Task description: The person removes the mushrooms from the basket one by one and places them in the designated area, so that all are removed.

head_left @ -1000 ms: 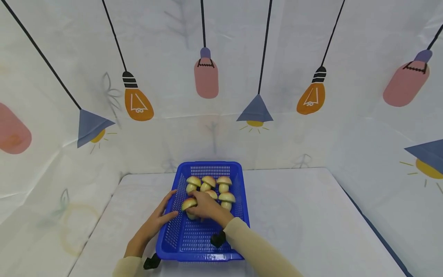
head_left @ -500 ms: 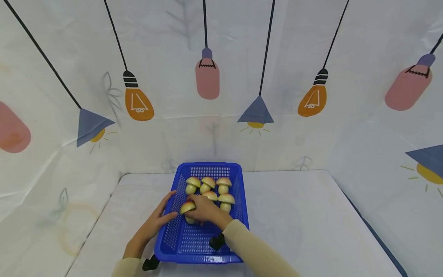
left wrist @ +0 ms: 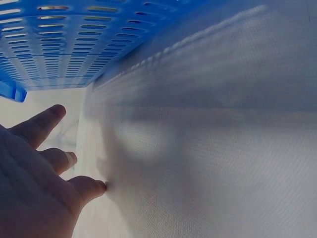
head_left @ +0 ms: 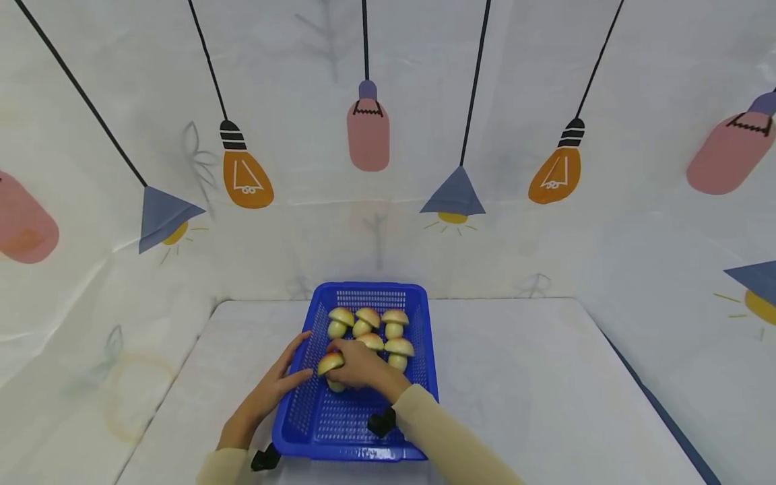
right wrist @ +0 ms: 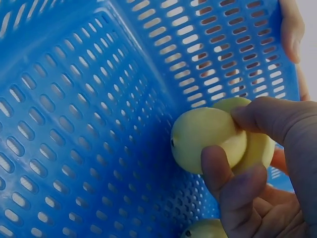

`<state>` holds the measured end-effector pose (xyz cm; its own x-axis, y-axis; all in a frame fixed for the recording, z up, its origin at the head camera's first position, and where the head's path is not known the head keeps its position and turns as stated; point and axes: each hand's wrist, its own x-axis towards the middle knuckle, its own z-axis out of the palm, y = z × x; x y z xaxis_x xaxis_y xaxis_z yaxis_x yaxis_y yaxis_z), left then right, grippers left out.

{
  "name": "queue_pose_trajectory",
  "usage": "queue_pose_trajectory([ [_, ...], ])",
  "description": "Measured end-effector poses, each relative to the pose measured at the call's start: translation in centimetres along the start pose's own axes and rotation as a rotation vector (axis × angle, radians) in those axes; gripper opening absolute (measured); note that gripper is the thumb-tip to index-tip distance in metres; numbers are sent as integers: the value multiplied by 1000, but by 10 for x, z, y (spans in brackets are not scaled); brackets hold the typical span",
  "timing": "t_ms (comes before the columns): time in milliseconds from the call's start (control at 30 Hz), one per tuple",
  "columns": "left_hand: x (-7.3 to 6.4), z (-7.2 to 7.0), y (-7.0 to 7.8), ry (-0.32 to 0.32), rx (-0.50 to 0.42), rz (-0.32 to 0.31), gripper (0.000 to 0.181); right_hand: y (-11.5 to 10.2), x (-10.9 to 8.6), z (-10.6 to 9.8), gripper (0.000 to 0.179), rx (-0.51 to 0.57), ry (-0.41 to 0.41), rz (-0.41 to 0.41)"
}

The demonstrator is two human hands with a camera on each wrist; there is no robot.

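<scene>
A blue plastic basket (head_left: 358, 453) with slotted walls holds several toy mushrooms, each with a yellow-and-reddish cap and a pale stem. My right hand (head_left: 364, 369) reaches into its middle. Thumb and fingers pinch a toy mushroom (head_left: 330, 364) at the left of the nearer row; in the right wrist view that mushroom (right wrist: 203, 141) shows its pale stem end, close to the basket wall. At the basket's left side, my left hand (head_left: 267, 397) has its fingers extended, with the thumb at the rim. The left wrist view shows this hand (left wrist: 34, 183) beside the outer wall, fingers spread.
Beyond the right hand, other toy mushrooms (head_left: 398, 350) stand in rows in the basket's far half. The basket sits on a white-covered table (head_left: 515, 391). A white backdrop (head_left: 291, 135) printed with lamps rises behind and at both sides.
The right hand and its mushroom have shifted slightly toward the near side of the basket. The left hand stays at the rim, and the head view has turned a little.
</scene>
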<state>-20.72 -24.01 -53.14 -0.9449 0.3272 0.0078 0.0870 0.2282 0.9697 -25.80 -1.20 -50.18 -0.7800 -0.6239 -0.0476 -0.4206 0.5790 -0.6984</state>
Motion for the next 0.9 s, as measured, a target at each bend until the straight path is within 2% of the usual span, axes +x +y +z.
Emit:
queue_pose_trajectory([
  [200,0,0,1,0,1,8,75,-1,-1,0,49,108,-31,49],
  [367,1,-3,0,-23,-10,25,75,-3,0,0,47,112,-16,62],
  [600,4,-4,1,-8,43,17,74,-4,1,-4,43,97,-16,65],
  [900,-1,0,-2,1,33,-2,74,-6,-2,0,45,105,-28,77],
])
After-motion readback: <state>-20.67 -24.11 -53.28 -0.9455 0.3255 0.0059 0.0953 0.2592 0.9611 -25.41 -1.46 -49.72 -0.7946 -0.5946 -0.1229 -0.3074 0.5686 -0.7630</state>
